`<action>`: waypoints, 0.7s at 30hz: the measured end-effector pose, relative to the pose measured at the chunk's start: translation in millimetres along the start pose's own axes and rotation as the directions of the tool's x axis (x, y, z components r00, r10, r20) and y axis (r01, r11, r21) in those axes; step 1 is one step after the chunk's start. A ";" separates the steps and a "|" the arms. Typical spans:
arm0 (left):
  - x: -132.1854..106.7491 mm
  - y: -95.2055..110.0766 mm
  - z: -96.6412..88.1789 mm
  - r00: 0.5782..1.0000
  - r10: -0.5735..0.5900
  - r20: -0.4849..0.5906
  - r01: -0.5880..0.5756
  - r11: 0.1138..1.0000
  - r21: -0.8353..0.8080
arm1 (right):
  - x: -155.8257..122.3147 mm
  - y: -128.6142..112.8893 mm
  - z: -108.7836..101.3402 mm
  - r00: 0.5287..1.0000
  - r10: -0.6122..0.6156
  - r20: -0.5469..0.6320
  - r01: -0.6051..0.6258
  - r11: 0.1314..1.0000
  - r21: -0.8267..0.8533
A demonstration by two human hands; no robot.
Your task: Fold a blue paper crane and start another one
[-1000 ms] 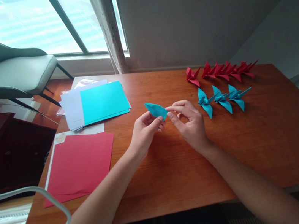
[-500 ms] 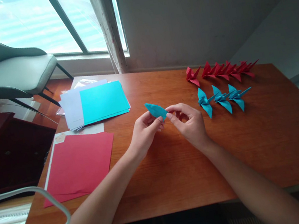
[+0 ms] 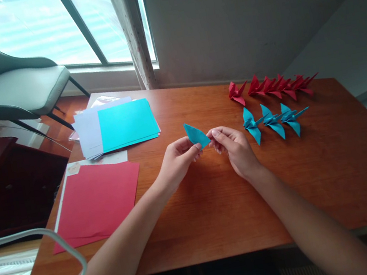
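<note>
A small folded blue paper piece [image 3: 196, 134] is held just above the middle of the wooden table [image 3: 219, 216]. My left hand [image 3: 177, 161] pinches its lower left edge with thumb and fingers. At the piece's right tip, my right hand [image 3: 235, 148] has its fingers curled and pinched on the paper. To the right lie three finished blue paper cranes [image 3: 275, 122] in a row. Behind them stands a row of several red paper cranes [image 3: 272, 86].
A stack of blue and pale lilac sheets [image 3: 117, 126] lies at the back left of the table. Red sheets [image 3: 97, 203] lie near the left front edge. A grey chair [image 3: 7, 88] stands by the window beyond the table. A white tube [image 3: 58, 254] curves at the lower left.
The blue piece has been turned or refolded from a narrow leaf shape into a flatter triangle. My right hand's fingers have closed in on its right tip. Both hands stayed in place.
</note>
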State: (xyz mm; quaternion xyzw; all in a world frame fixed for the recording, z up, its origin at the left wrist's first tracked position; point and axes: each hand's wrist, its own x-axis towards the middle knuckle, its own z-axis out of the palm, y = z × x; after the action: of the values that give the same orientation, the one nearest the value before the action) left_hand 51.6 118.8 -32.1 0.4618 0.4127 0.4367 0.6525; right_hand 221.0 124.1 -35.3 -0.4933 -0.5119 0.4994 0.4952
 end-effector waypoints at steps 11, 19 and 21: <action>-1.1 -6.2 3.0 0.995 0.103 -0.016 -0.097 0.974 0.203 | -9.0 -6.6 3.1 0.929 -0.361 0.080 0.359 0.827 -0.433; -0.8 -4.6 2.8 0.996 0.091 -0.018 -0.089 0.990 0.112 | -10.0 -5.4 3.8 0.916 -0.387 0.107 0.399 0.843 -0.362; -0.1 -4.0 2.2 0.996 0.085 -0.033 -0.081 0.993 0.087 | -9.3 -4.5 3.8 0.931 -0.349 0.107 0.365 0.878 -0.310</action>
State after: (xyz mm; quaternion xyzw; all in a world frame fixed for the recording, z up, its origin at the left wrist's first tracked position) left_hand 54.4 117.4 -35.5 0.4980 0.4235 0.4537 0.6056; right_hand 217.4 114.7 -30.9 -0.4531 -0.6808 0.3202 0.4782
